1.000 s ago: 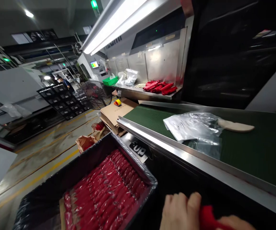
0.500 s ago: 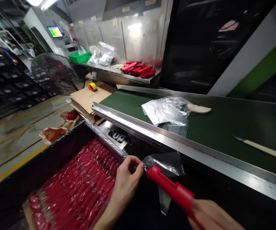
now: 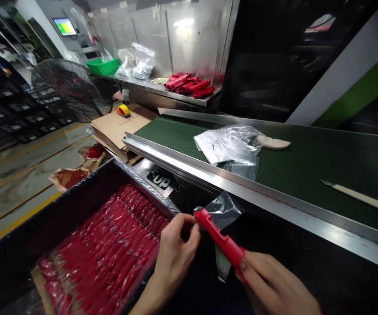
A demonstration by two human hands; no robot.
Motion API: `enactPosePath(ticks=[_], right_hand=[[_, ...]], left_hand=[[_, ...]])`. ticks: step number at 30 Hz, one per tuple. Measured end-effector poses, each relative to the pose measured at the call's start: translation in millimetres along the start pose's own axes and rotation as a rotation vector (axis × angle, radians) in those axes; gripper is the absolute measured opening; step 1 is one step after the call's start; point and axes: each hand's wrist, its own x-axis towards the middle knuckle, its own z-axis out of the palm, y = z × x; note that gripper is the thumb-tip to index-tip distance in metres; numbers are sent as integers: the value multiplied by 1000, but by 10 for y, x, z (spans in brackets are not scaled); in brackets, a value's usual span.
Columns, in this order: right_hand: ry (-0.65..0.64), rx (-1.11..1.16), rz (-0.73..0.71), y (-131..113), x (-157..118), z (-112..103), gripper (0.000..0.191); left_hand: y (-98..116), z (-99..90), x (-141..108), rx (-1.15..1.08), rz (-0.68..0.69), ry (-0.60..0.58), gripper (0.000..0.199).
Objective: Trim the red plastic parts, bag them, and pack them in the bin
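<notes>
My right hand (image 3: 270,280) is closed around the lower end of a red plastic part (image 3: 220,236), which slants up to the left. At the part's upper end, my left hand (image 3: 178,238) pinches the edge of a clear plastic bag (image 3: 224,211) between thumb and forefinger. The bag spreads behind the red part, just below the conveyor's metal edge. Left of my left hand is a dark-lined box (image 3: 87,188) holding rows of red parts in clear wrapping (image 3: 110,240).
The green conveyor (image 3: 175,135) carries a marked plastic bag (image 3: 221,144), a beige curved piece (image 3: 274,143) and a pale-handled knife (image 3: 362,199). Behind it, loose red parts (image 3: 189,85) lie on a metal shelf (image 3: 162,89). Cardboard (image 3: 123,124) with yellow tape (image 3: 123,110) and a fan (image 3: 71,89) stand left.
My right hand and the red part have moved up and left, bringing the part's tip to my left fingertips. The view has shifted slightly.
</notes>
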Motion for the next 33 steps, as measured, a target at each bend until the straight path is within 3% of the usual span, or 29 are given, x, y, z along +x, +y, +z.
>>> enactPosePath(ticks=[2,8,10,12,16,20,23,25,26,30,33], right_hand=[[-10,-41,-62,23,4,34,28],[-225,0,-194,122,11,37,33],[-240,12,-188,127,-1,63,34],[-149,127,-46,96,-34,127,34],[138,378,433,-79,-105,357,35],[171,528,824,-276,-109,626,16],[177,583,924,-288,-141,701,19],[170,482,854,-191,-193,636,17],[122,406,745,-111,-220,573,18],[-223,100,27,337,-264,311,38],[-353,105,-300,625,-231,357,38]], left_hand=[[-22,-12,0,-17,15,19,11],[-110,-13,-16,-61,83,15,12],[-143,11,-52,-72,103,20,12],[-185,49,-107,-94,111,40,12],[-285,147,-249,-140,107,114,9],[-328,213,-333,-147,116,171,12],[-302,201,-343,-142,185,147,14],[-279,165,-344,-144,233,122,15],[-271,142,-346,-147,244,120,16],[-263,35,-365,-127,198,181,17],[-278,12,-399,-75,185,153,14]])
